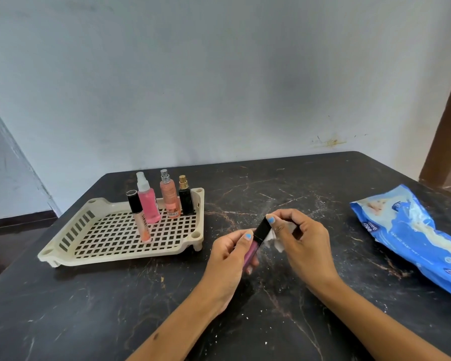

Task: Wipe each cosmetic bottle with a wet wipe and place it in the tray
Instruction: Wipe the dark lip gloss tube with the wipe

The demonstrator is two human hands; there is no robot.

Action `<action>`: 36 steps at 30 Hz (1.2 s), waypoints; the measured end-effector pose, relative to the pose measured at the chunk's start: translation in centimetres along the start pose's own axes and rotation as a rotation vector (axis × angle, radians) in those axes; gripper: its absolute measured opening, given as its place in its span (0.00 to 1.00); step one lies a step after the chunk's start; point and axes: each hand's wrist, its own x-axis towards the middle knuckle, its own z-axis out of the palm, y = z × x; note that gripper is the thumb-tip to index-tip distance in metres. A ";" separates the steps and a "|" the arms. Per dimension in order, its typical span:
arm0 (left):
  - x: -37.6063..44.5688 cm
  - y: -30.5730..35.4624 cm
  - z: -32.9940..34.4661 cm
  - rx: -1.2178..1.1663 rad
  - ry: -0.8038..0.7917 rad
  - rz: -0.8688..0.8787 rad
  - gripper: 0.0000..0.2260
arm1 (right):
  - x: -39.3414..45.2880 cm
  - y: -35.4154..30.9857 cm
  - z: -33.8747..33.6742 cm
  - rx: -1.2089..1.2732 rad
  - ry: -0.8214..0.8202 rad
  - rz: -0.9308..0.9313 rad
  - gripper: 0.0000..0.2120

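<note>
Holding a small lip gloss tube [255, 242], the left hand [228, 261] had its fingers curled snugly round the pink lower part, with the thumb pressed on the side. The tube was tilted, with its black cap [263, 228] pointing up and away from the person. It was up in the air above the dark table [141, 308], just to the right of the tray [120, 256].

The right hand [303, 246] pinched a white wet wipe [277, 239] against the black cap. Its fingers were bent close together, with the wipe squeezed between them and the cap. A bit of the wipe hung down under the hand. Both thumbs had blue nails.

The cream tray had lots of little square holes and sat on the left side of the table. Four bottles stood up at its back part. At the front of them was a thin tube with a black cap [139, 217]. Just behind it was a pink spray bottle [148, 203]. Next to that was a peach spray bottle [169, 198] with a silver top. On the right was a small black bottle [186, 198] with a gold top, close to the tray's back corner.

A blue pack of wipes [412, 238] lay flat on the right side of the table, well apart from the hands. Little white specks dotted the table. A pale wall [219, 74] stood behind it all.
</note>
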 end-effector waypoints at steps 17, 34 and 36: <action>1.0 1.2 -0.5 -0.643 0.100 -0.245 0.10 | -2.2 -0.2 2.3 -0.136 -0.051 -0.637 0.09; 1.2 1.7 -1.3 -0.347 0.234 -0.108 0.13 | -2.8 -0.4 2.5 -0.230 -0.215 -0.790 0.11; 1.1 1.6 -1.2 -0.263 0.256 -0.057 0.14 | -2.8 -0.4 2.6 -0.255 -0.236 -0.822 0.10</action>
